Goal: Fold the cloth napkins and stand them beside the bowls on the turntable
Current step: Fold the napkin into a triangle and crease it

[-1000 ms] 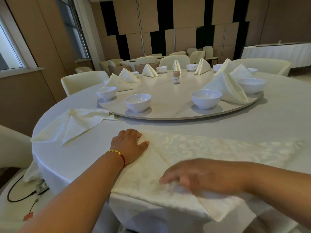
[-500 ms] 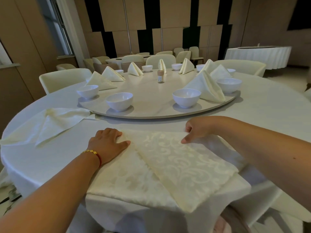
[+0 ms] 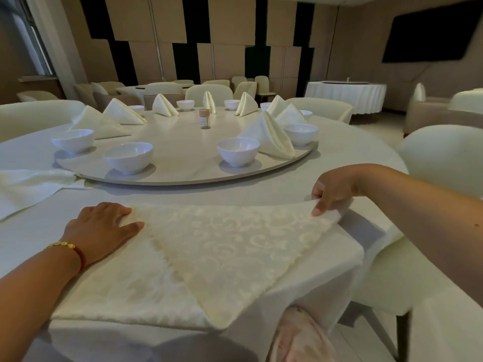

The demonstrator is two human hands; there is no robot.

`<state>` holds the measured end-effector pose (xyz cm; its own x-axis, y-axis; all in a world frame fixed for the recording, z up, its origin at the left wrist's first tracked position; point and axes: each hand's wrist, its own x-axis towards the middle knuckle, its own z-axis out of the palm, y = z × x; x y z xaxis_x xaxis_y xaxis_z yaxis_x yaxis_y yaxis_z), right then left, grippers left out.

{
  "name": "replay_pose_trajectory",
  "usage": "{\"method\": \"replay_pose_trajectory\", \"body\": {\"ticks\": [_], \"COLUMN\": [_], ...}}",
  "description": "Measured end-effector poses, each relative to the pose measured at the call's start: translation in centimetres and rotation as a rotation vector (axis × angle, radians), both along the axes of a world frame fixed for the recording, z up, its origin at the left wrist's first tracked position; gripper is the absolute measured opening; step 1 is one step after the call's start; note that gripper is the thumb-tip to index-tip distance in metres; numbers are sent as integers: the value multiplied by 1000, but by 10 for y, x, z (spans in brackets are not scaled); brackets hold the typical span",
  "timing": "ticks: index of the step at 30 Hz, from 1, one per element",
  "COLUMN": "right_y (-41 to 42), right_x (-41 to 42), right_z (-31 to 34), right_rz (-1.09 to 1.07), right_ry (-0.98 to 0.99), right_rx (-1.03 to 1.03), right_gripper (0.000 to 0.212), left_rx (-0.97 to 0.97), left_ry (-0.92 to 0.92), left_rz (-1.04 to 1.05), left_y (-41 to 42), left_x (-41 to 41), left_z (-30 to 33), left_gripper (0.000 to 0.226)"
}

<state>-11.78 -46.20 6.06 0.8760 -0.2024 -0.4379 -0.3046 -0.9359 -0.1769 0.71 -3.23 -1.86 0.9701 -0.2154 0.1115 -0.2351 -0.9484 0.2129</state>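
A cream patterned napkin [image 3: 224, 257] lies on the near table edge, folded over into a triangle. My left hand [image 3: 102, 228] presses flat on its left corner. My right hand [image 3: 330, 192] pinches the napkin's right corner and lifts it slightly off the tablecloth. Beyond lies the round turntable [image 3: 183, 176] with white bowls; the nearest two are a left bowl [image 3: 128, 157] and a right bowl [image 3: 238, 151]. A folded napkin [image 3: 269, 137] stands beside the right bowl, and several more stand further round the rim.
Another loose napkin [image 3: 31, 184] lies flat on the table at the left. A small brown shaker [image 3: 204, 118] stands at the turntable's centre. A cream chair [image 3: 441, 158] sits close on the right, more chairs and another table behind.
My right hand carried the napkin's corner up from the near edge and then out to the right, forming the triangle fold. My left hand stayed pressed on the left corner.
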Motion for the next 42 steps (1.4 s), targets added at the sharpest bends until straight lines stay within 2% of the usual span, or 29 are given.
{"method": "replay_pose_trajectory", "body": {"ticks": [2, 7, 10, 12, 14, 17, 19, 22, 24, 26, 30, 32, 42], "right_y": [-13, -23, -8, 9, 32, 72, 100, 145, 173, 197, 235, 247, 275], "right_x": [-5, -5, 0, 11, 23, 43, 58, 79, 91, 104, 129, 138, 160], "right_z": [1, 10, 16, 19, 23, 28, 25, 14, 5, -4, -16, -22, -39], "right_rz": [-68, -134, -202, -266, -299, -279, -222, -97, -21, 24, 107, 115, 41], "right_ry": [9, -71, -219, -289, -269, -203, -190, -267, -308, -334, -355, -335, -264], "right_rx": [132, 395, 741, 1017, 1259, 1446, 1419, 1173, 981, 789, 449, 380, 301], "right_gripper": [12, 25, 14, 28, 49, 47, 47, 17, 6, 6, 24, 29, 21], "left_rx": [0, 9, -1, -3, -11, -22, -21, -25, -22, -23, -29, -37, -64], "left_ry": [-3, -1, -8, -9, -1, 3, 1, -4, -6, 0, -3, -1, -23], "left_rz": [0, 0, 5, 9, 11, 9, 7, 1, -4, -4, -10, -10, -37], "left_y": [0, 0, 0, -1, -1, -1, 0, 0, 1, 1, 2, 3, 4], "left_x": [0, -1, -2, -3, -3, -3, -3, -3, -2, -2, 0, 0, 0], "left_z": [1, 2, 2, 2, 3, 2, 2, 1, 1, 0, -1, -1, 0], "left_gripper": [60, 60, 59, 59, 59, 58, 58, 58, 58, 58, 54, 52, 41]}}
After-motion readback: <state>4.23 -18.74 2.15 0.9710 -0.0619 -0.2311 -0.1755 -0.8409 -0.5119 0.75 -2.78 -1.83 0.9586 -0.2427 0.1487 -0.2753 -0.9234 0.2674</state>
